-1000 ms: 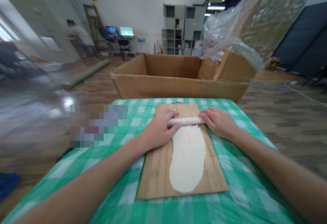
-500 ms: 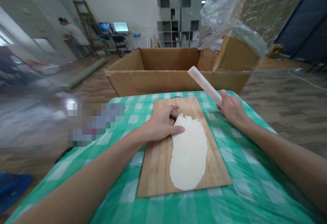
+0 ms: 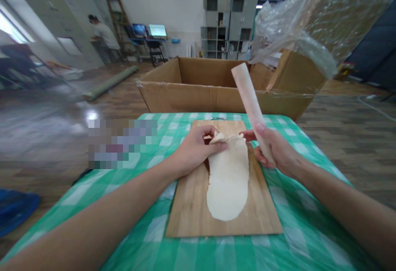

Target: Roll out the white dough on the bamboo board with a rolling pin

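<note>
A long, flat sheet of dough (image 3: pixel 228 184) lies on a wooden cutting board (image 3: pixel 188 205). Its far edge is lifted and crumpled where my left hand (image 3: pixel 199 149) pinches the left corner between thumb and fingers. My right hand (image 3: pixel 276 147) is closed round the lower end of a pale rolling pin (image 3: pixel 249 93), which points up and away, tilted left. The right index finger reaches to the dough's far right corner and appears to touch it. The other right fingers curl beside the board's right edge.
A green and white checked cloth (image 3: pixel 148 242) covers the table under the board. Beyond the far edge stands a large open cardboard box (image 3: pixel 192 97), with plastic wrap (image 3: pixel 278 27) at its right. A blurred-out item (image 3: pixel 123 143) is at the left edge. Farther back, a person (image 3: pixel 105 36) bends forward.
My left hand has taken hold of the dough's far edge and lifted it. My right hand has moved left to the dough with the rolling pin, which now stands more upright.
</note>
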### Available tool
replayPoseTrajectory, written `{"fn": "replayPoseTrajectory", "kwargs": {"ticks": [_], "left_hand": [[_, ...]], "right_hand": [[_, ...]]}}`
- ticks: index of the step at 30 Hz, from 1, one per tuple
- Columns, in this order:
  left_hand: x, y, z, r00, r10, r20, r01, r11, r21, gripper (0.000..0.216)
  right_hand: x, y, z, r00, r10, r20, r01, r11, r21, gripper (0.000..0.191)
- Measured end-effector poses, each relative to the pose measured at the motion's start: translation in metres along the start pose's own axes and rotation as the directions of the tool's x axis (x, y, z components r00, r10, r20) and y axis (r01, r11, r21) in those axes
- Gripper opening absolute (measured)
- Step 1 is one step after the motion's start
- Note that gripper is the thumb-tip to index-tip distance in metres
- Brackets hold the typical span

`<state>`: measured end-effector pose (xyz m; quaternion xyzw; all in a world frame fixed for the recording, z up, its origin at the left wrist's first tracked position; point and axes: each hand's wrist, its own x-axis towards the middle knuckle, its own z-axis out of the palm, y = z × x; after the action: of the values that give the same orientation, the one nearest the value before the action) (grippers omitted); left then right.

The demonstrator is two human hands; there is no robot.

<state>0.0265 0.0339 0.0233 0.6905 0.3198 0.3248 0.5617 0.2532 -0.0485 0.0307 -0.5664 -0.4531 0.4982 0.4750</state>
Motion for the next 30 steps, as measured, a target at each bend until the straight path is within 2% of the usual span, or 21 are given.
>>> {"fn": "replayPoseTrajectory", "kwargs": {"ticks": [3,5,7,10,13,17,20,24,26,30], "left_hand": [[0.001,-0.003,0.004,0.991,-0.039,-0.125,0.021,0.990,-0.140,0.035],[0.001,-0.004,0.007,0.986,-0.098,-0.138,0.058,0.962,-0.265,0.035],[-0.001,-0.001,0.010,0.985,-0.167,-0.051,0.133,0.909,-0.396,0.035],[-0.007,0.005,0.014,0.967,-0.189,0.168,0.249,0.830,-0.499,0.043],[-0.013,0.008,0.017,0.952,-0.157,0.265,0.274,0.821,-0.500,0.052],[-0.015,0.007,0.021,0.969,-0.188,0.161,0.244,0.823,-0.513,0.049],[-0.015,0.005,0.023,0.974,-0.208,0.089,0.223,0.818,-0.530,0.041],[-0.016,0.002,0.022,0.975,-0.185,0.120,0.220,0.829,-0.515,0.029],[-0.016,0.001,0.021,0.972,-0.170,0.163,0.231,0.833,-0.503,0.027],[-0.016,0.000,0.020,0.968,-0.153,0.199,0.229,0.859,-0.458,0.025]], "right_hand": [[-0.007,-0.001,0.004,0.996,0.028,0.081,-0.025,0.999,-0.036,0.054],[-0.009,0.001,0.006,0.994,0.028,0.107,-0.029,1.000,0.003,0.047],[-0.010,0.002,0.009,0.996,0.039,0.081,-0.044,0.998,0.053,0.043],[-0.009,0.003,0.015,0.999,0.032,-0.027,-0.028,0.994,0.106,0.042],[-0.009,0.004,0.019,0.993,-0.007,-0.122,0.020,0.994,0.106,0.042],[-0.011,0.007,0.023,0.982,-0.047,-0.183,0.047,0.999,-0.004,0.040],[-0.013,0.008,0.023,0.986,-0.118,-0.119,0.096,0.979,-0.180,0.044],[-0.016,0.005,0.022,0.970,-0.243,0.017,0.230,0.893,-0.387,0.031],[-0.018,0.004,0.023,0.964,-0.265,0.007,0.242,0.869,-0.432,0.025],[-0.020,0.005,0.026,0.964,-0.251,-0.087,0.190,0.880,-0.435,0.026]]}}
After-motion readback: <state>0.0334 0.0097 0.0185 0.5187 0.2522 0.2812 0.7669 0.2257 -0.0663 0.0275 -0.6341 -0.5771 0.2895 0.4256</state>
